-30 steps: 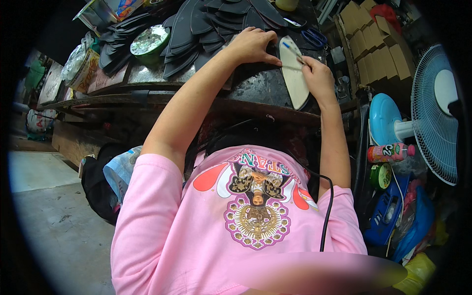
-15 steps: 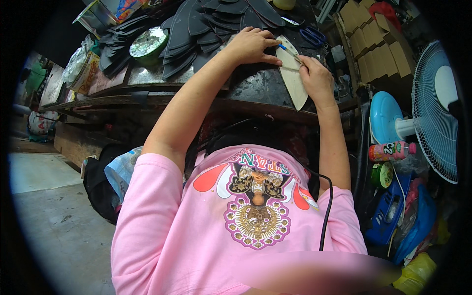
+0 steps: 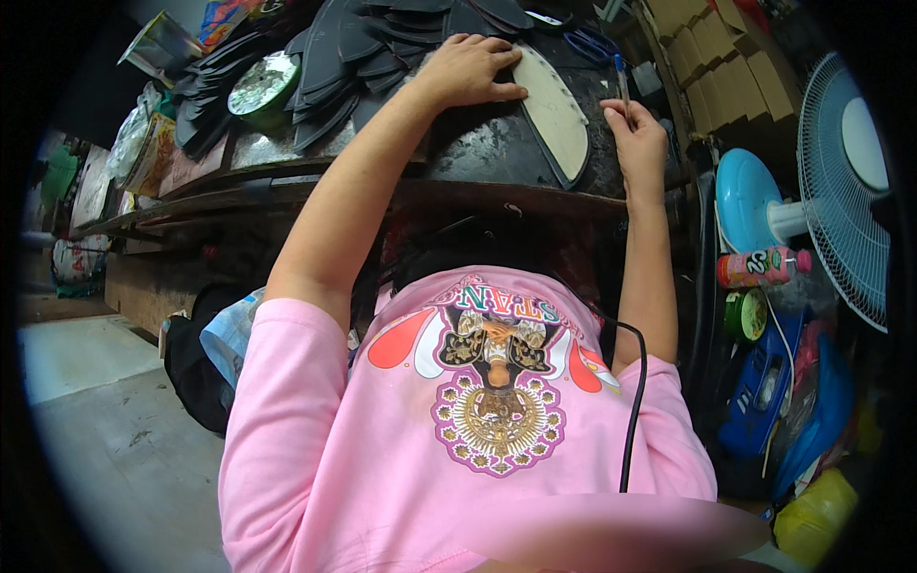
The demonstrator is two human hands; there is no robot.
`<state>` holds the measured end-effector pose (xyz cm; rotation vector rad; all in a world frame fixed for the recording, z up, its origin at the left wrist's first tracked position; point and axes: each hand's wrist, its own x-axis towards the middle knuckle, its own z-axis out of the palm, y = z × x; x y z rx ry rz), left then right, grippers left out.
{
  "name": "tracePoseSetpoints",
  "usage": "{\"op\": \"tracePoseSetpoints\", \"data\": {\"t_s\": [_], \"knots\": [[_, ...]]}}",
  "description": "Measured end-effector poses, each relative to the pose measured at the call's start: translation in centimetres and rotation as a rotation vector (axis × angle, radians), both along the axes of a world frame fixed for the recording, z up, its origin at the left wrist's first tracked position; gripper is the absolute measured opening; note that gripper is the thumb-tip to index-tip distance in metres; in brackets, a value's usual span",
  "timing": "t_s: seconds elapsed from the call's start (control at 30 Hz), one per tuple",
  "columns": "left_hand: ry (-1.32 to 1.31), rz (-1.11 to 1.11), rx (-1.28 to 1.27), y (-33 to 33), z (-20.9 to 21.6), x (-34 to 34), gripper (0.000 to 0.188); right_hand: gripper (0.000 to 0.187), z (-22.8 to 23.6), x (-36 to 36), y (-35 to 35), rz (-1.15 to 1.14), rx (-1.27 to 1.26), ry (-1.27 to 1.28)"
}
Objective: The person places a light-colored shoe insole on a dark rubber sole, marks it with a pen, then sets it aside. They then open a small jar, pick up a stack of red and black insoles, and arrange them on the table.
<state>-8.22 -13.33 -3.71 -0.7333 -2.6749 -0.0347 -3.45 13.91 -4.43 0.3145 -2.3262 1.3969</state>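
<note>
A cream, pointed-oval template [image 3: 557,119] with small notches along its right edge lies on the dark worktable. A black piece shows beneath it along its left edge. My left hand [image 3: 468,72] rests at the template's upper left, fingers spread, thumb and fingertips touching its edge. To the right of the template and apart from it, my right hand [image 3: 638,138] is closed around a slim pen [image 3: 624,84] with a blue end pointing up. The part of the pen inside my fingers is hidden.
Stacks of black cut pieces [image 3: 334,57] cover the table's far left, beside a round green-rimmed tin [image 3: 264,84]. Blue-handled scissors [image 3: 590,45] lie beyond the template. Cardboard pieces [image 3: 731,91] and a fan [image 3: 845,191] stand at the right.
My right hand has drawn back from the template to the right, and the pen has turned from lying across the template to pointing up. My left hand stays on the template.
</note>
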Motion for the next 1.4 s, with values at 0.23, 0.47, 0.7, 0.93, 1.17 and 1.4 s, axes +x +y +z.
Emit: {"op": "tracePoseSetpoints", "data": {"t_s": [0.23, 0.47, 0.7, 0.93, 1.17, 1.4], "knots": [[-0.005, 0.02, -0.054, 0.0, -0.1, 0.0, 0.067, 0.011, -0.4, 0.2, 0.0, 0.027, 0.03, 0.086], [0.026, -0.011, -0.012, -0.1, -0.2, 0.0, 0.075, 0.011, -0.1, 0.4, 0.1, 0.028, 0.051, 0.077], [0.054, -0.022, 0.024, -0.3, -0.8, -0.5, 0.084, 0.012, -0.6, 0.1, 0.2, 0.067, 0.05, 0.074], [0.072, -0.034, 0.01, -0.2, -0.7, -0.4, 0.083, 0.012, -0.3, 0.4, 0.1, 0.07, 0.112, 0.06], [-0.017, -0.017, -0.004, 0.0, 0.3, 0.2, 0.075, 0.014, 0.2, 0.5, 0.0, 0.101, 0.234, 0.07], [-0.031, -0.045, 0.07, 0.0, 0.7, 0.5, 0.081, 0.013, 0.4, 0.7, -0.3, 0.104, 0.211, 0.028]]}}
